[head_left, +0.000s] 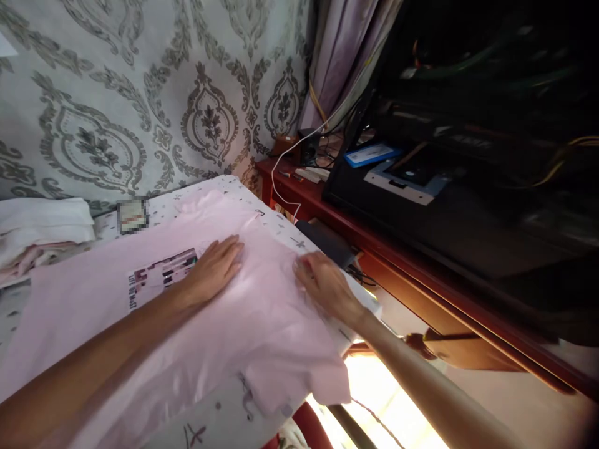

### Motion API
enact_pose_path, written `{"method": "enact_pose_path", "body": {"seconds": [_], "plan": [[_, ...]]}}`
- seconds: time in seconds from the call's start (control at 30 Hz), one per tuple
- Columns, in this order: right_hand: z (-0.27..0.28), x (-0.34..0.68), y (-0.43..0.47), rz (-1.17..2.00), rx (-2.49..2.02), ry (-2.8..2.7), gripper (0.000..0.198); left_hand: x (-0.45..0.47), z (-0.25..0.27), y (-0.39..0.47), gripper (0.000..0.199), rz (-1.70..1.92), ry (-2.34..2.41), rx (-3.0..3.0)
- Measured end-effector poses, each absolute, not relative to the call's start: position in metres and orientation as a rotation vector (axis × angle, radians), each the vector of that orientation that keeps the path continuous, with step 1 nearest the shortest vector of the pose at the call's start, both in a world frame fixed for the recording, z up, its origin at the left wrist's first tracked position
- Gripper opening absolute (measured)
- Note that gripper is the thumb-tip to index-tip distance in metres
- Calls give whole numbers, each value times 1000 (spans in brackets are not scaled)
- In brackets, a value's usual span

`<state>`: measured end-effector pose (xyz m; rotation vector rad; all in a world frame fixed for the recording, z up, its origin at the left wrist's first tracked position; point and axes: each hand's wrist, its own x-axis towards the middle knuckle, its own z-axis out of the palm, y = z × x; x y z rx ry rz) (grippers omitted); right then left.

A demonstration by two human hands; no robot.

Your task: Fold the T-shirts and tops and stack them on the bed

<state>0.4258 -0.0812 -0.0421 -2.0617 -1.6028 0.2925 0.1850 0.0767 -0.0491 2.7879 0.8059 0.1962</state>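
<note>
A pale pink T-shirt (pixel 262 299) lies spread out with a printed picture and lettering on its front, wrinkled in places. My left hand (pixel 218 268) rests flat on it beside the print, fingers stretched out. At the shirt's right edge, my right hand (pixel 325 284) has its fingers curled in against the pink cloth, apparently gripping it; the fingertips are partly hidden and slightly blurred. Beneath the shirt is a white patterned sheet (pixel 219 415) covering a flat surface.
Folded white cloths (pixel 47 221) sit at the left, near a small blurred-out item (pixel 133 215). Along the right stands a reddish wooden desk (pixel 346 212) with an open black computer case (pixel 468 156) and a white cable (pixel 281 171). Patterned wallpaper (pixel 210 118) is behind.
</note>
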Motion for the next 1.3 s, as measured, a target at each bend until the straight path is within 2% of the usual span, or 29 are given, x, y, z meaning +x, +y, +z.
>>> {"method": "enact_pose_path", "body": {"seconds": [0.13,0.3,0.4,0.57,0.67,0.83,0.97,1.1,1.3], "plan": [[-54,403,-147,192,-2141,-1576,24,191,-53,33,46,228,651,2785],[-50,385,-179,320,-1987,-1468,31,216,-52,12,47,192,392,2831],[-51,382,-189,484,-1871,-1150,39,232,-54,9,52,108,351,2865],[-64,371,-206,1007,-1537,-663,47,248,-58,9,51,79,402,2886],[-63,363,-214,1148,-1432,-527,55,248,-58,8,50,90,409,2881],[-48,358,-223,1246,-1325,-352,43,241,-60,-6,52,115,446,2832],[-48,364,-233,1206,-1280,-191,37,232,-58,-34,51,137,397,2805],[-67,374,-244,1129,-1466,-345,29,218,-52,-64,52,150,341,2759],[-74,411,-238,530,-1940,-896,30,171,-43,-72,57,194,304,2640]]}}
